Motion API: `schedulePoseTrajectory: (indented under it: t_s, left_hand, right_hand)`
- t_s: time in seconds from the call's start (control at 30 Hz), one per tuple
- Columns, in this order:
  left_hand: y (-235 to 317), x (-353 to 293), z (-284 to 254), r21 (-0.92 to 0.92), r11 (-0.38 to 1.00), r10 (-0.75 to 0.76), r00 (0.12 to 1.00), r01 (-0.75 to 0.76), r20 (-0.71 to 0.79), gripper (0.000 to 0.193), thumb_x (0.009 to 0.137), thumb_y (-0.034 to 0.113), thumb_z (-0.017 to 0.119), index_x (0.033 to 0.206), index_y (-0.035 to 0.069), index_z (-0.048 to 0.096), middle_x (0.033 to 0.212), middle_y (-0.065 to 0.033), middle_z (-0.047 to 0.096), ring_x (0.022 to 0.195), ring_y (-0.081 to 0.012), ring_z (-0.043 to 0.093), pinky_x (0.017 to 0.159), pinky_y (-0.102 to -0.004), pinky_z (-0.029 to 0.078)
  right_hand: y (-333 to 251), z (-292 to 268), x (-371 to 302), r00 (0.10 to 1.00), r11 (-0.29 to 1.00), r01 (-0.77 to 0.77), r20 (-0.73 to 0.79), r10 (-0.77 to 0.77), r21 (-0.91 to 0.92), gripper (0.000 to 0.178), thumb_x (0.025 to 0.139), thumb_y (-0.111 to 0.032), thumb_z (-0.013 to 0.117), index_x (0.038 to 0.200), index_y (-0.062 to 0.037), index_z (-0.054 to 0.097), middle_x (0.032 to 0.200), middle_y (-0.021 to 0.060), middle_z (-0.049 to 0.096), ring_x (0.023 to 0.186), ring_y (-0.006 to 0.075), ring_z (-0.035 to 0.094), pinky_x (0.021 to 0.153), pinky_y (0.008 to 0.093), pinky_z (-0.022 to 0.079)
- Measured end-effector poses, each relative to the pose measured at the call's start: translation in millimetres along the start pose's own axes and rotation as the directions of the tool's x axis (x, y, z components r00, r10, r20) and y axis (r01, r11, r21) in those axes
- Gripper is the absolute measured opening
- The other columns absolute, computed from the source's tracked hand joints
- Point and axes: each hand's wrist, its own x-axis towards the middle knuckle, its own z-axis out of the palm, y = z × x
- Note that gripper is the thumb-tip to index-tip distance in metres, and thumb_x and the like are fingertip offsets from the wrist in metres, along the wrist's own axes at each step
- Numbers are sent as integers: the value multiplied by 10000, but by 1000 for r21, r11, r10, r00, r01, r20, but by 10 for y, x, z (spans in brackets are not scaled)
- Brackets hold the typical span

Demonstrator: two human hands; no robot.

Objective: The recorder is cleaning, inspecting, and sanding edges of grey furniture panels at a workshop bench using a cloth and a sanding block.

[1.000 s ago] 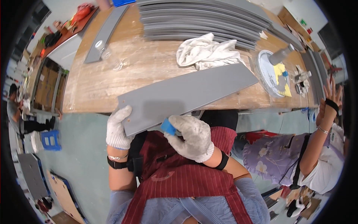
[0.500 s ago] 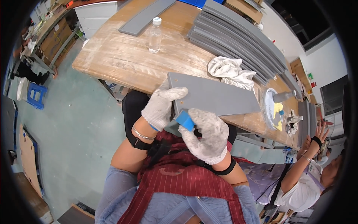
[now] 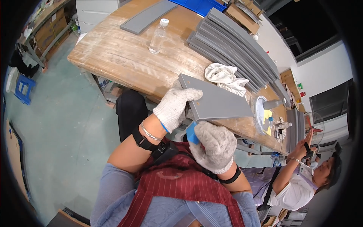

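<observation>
We see the grey panel [image 3: 219,101] in front of the body, over the near edge of the wooden table [image 3: 109,53]; whether it rests there, we cannot tell. We judge it stiff and rather light, a little slippery on its smooth matt face, so we would hold it by the narrow end with small holes. There the gloved left hand [image 3: 176,106] grips it, thumb on top. The gloved right hand [image 3: 214,145] pinches a blue block [image 3: 192,133], seemingly firm and angular, close to the panel's lower corner; contact is not clear to us. The gloves are of knitted, dusty cloth. Beyond lie a crumpled white cloth [image 3: 227,78], a stack of curved grey boards [image 3: 232,47] and a clear plastic bottle [image 3: 157,38].
</observation>
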Motion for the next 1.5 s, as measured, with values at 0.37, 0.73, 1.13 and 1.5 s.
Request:
schedulePoseTrajectory:
  t_s: [0.37,0.73,1.13,1.5]
  left_hand:
    - [26,-52,-59,-54,997,-50,997,54,63,440,883,34,677,1297,-19,536,1081,-126,673,921,-226,703,788,-369,625]
    - [-13,-180,11,35,984,-175,923,173,343,872,779,66,740,1521,18,284,1368,-156,526,1245,-254,569,971,-381,543]
    - [-622,345,-245,771,109,130,778,-628,615,408,969,135,614,1369,73,565,1315,-95,630,1175,-232,612,995,-359,506]
    - [-659,233,-324,699,699,-99,947,-152,305,414,981,148,621,1379,76,531,1358,-87,591,1225,-197,585,1027,-337,493]
  right_hand:
    - [9,-73,-146,968,922,-220,187,166,320,361,686,-96,826,1025,-62,707,1003,88,724,790,239,683,693,353,542]
    - [369,-151,-939,635,-271,-53,243,734,961,482,726,-219,859,1092,-8,628,925,142,650,903,322,626,765,440,472]
    - [856,-498,-716,777,-104,-517,517,359,849,540,682,-124,870,1134,76,654,935,239,719,816,273,712,776,378,571]
    - [692,-96,800,943,946,-215,304,136,244,445,776,-195,828,1181,-55,711,1084,122,722,955,240,698,840,351,550]
